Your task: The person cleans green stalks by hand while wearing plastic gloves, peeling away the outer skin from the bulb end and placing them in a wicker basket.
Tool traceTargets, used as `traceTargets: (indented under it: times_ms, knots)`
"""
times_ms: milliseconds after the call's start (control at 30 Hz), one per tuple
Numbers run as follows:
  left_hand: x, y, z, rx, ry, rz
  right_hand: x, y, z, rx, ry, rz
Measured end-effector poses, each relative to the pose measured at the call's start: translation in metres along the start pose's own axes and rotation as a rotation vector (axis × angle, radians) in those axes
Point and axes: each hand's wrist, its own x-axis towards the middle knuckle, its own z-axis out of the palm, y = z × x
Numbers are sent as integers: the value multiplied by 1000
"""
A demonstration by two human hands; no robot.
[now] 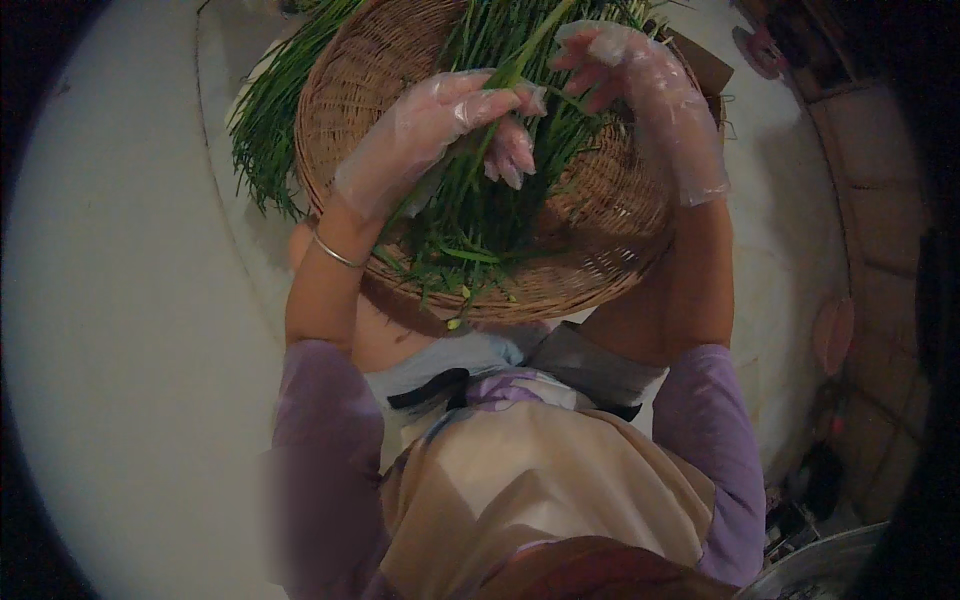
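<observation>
My left hand, in a clear plastic glove, is closed with thumb and fingers pinching a few chives, long thin green stalks that slant up to the right. My gloved right hand hovers just right of them. Its fingers are bent and apart, and nothing clear shows between them. Beneath both hands, a loose heap of chives lies in a round woven wicker basket, which rests over my lap. Small torn bits and pale ends are scattered near its front rim.
Another bundle of chives lies on the pale floor left of the basket. A cardboard piece shows behind the basket's right rim. At the lower right is part of a metal basin. A tiled edge runs along the right.
</observation>
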Motion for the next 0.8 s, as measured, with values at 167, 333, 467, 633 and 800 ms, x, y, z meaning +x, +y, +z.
traceTargets:
  times_ms: [167,333,467,633,800]
  knots:
    - [-4,-9,-17,-38,65,62,0,0,17,2,-170,38]
    - [-10,8,-29,703,529,462,-22,1,62,266,-391,290]
    - [3,31,-12,-467,461,478,-28,-6,76,682,-422,650]
    - [0,21,-37,-711,427,293,-31,-32,74,546,-510,489]
    - [5,18,-27,-567,373,493,-28,-29,73,468,-482,484]
